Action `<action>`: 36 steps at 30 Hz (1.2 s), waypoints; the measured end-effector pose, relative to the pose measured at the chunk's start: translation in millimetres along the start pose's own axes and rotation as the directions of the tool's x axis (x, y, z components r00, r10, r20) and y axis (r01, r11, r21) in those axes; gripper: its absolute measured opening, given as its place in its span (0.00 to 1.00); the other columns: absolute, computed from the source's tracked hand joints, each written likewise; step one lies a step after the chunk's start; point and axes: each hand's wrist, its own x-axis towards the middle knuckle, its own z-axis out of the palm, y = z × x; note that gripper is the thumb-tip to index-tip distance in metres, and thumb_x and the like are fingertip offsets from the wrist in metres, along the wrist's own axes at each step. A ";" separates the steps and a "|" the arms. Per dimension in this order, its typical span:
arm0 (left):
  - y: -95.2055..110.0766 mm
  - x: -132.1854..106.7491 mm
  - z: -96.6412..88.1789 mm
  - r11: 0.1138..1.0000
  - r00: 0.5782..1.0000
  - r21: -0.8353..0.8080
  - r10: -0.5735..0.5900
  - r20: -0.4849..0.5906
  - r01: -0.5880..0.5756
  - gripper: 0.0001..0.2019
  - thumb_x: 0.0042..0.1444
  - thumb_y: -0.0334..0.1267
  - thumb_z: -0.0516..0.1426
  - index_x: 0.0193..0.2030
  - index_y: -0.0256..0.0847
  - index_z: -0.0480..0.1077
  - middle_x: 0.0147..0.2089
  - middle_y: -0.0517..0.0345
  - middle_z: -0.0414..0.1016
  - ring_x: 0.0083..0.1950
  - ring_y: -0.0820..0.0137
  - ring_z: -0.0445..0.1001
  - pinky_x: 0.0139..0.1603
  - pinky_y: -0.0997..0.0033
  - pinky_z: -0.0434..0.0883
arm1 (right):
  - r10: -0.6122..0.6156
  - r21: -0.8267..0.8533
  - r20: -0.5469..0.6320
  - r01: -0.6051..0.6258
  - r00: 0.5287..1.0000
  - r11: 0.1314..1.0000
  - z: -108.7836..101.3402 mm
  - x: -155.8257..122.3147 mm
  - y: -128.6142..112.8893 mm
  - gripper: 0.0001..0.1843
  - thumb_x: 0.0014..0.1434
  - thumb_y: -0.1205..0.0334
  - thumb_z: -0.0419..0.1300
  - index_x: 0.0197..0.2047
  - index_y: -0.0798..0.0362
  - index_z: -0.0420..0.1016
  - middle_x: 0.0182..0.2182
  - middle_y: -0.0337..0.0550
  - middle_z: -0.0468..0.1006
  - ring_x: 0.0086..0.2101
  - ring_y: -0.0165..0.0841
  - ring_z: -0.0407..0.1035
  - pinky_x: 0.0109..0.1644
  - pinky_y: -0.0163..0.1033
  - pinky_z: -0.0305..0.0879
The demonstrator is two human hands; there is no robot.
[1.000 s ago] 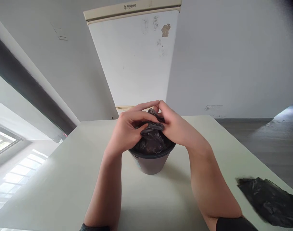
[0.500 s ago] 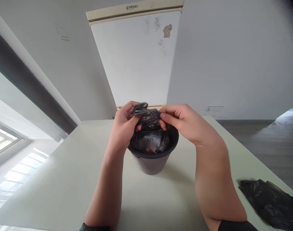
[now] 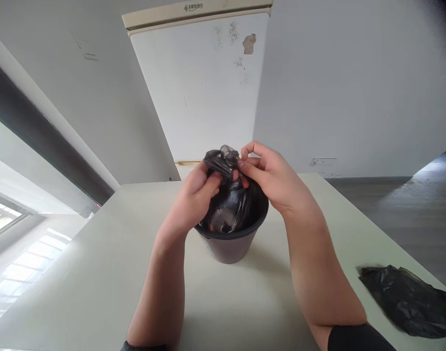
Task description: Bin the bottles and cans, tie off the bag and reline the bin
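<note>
Two hands, one bin (image 3: 232, 249), one fridge (image 3: 201, 83) and two pieces of black plastic: a bag (image 3: 228, 197) inside the bin and a crumpled black heap (image 3: 409, 300) at the near right of the surface (image 3: 116, 273). The bag is glossy, thin and slightly see-through, bunched into a twisted top above the bin's dark rim. The left hand (image 3: 197, 200) grips that top between thumb and curled fingers; the right hand (image 3: 272, 175) pinches it from the right. Fingers partly hide the twist, the bag's contents are unclear, and the frame's edge cuts off the heap.
</note>
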 end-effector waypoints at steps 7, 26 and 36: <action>-5.5 1.0 -3.7 0.998 0.992 0.008 -0.068 -0.107 0.069 0.04 0.65 0.37 0.62 0.43 0.41 0.77 0.29 0.59 0.76 0.27 0.72 0.71 0.33 0.69 0.71 | -0.037 0.092 -0.080 0.044 0.996 0.995 -2.6 6.1 5.3 0.18 0.62 0.48 0.71 0.42 0.47 0.68 0.33 0.35 0.79 0.28 0.29 0.67 0.40 0.39 0.65; 3.8 -3.4 2.7 0.996 0.994 -0.064 -0.071 -0.089 0.065 0.04 0.59 0.36 0.67 0.38 0.39 0.82 0.27 0.58 0.79 0.26 0.70 0.78 0.31 0.71 0.80 | -0.012 -0.020 0.123 0.014 0.992 1.000 18.1 -7.6 -7.6 0.06 0.61 0.57 0.66 0.39 0.50 0.78 0.29 0.40 0.82 0.34 0.38 0.76 0.45 0.45 0.71; 3.5 -4.3 7.4 0.996 0.954 0.053 -0.054 -0.295 0.073 0.08 0.61 0.36 0.64 0.47 0.44 0.76 0.26 0.63 0.78 0.25 0.69 0.79 0.29 0.71 0.78 | 0.060 -0.122 0.150 -0.042 0.987 0.992 14.1 -15.0 -15.6 0.16 0.65 0.54 0.65 0.46 0.44 0.60 0.36 0.36 0.83 0.41 0.38 0.79 0.48 0.45 0.72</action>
